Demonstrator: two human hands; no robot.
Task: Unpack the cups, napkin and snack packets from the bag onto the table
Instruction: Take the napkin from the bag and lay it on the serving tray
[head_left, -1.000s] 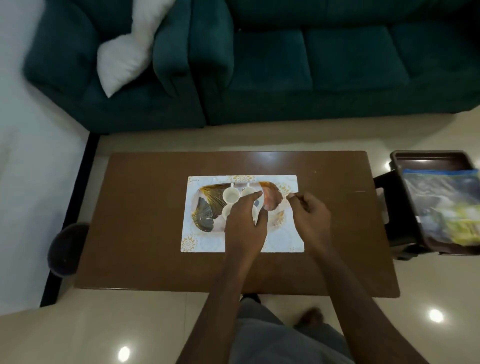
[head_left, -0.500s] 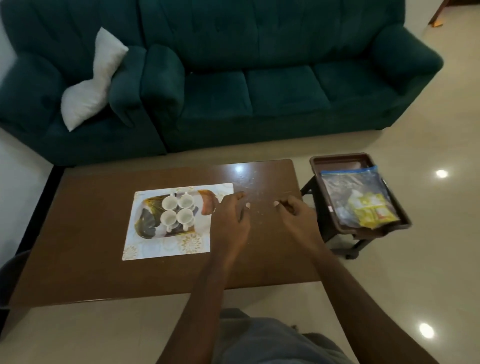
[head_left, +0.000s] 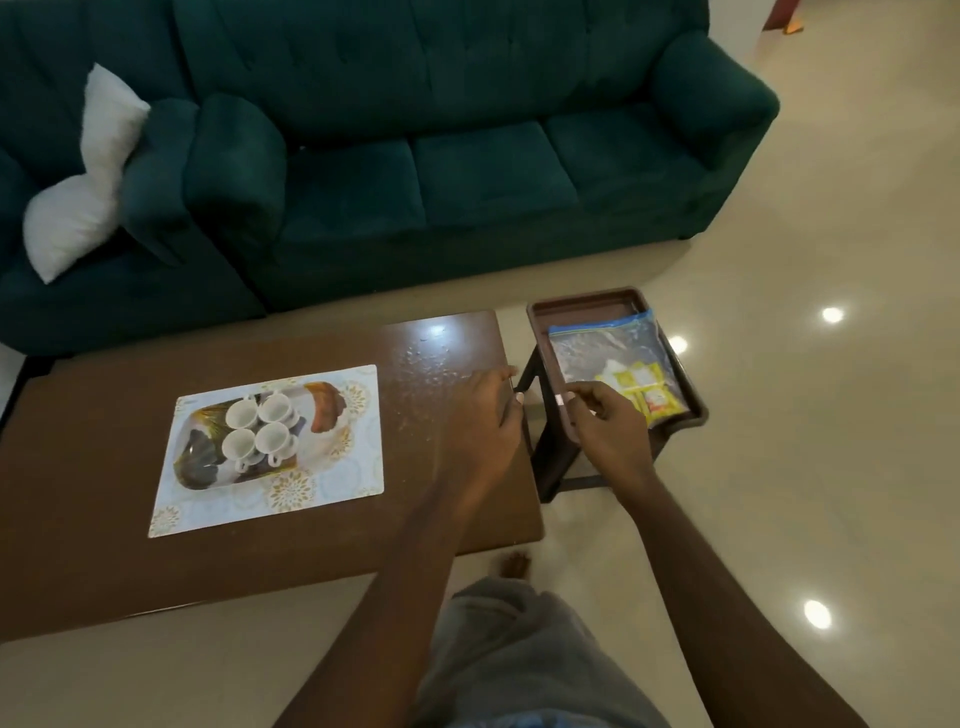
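Note:
Several white cups (head_left: 258, 429) stand grouped on a patterned tray (head_left: 208, 452) that lies on a placemat (head_left: 322, 483) on the brown table (head_left: 93, 519). A clear zip bag (head_left: 608, 353) holding yellow snack packets (head_left: 647, 389) and something white lies in a brown tray (head_left: 566, 306) on a small stand right of the table. My left hand (head_left: 480, 415) hovers over the table's right edge with its fingers loosely apart and nothing in it. My right hand (head_left: 605, 421) is over the brown tray's near rim, just left of the packets, fingers curled and empty.
A dark green sofa (head_left: 467, 156) with a white cushion (head_left: 83, 176) runs along the far side of the table. The small stand (head_left: 550, 462) sits close to the table's right end. Glossy tiled floor (head_left: 805, 467) lies to the right. My knee (head_left: 519, 649) is below the table edge.
Both hands have left the cups on the tray and moved right, across the table toward the bag on the stand. The camera has swung right with them.

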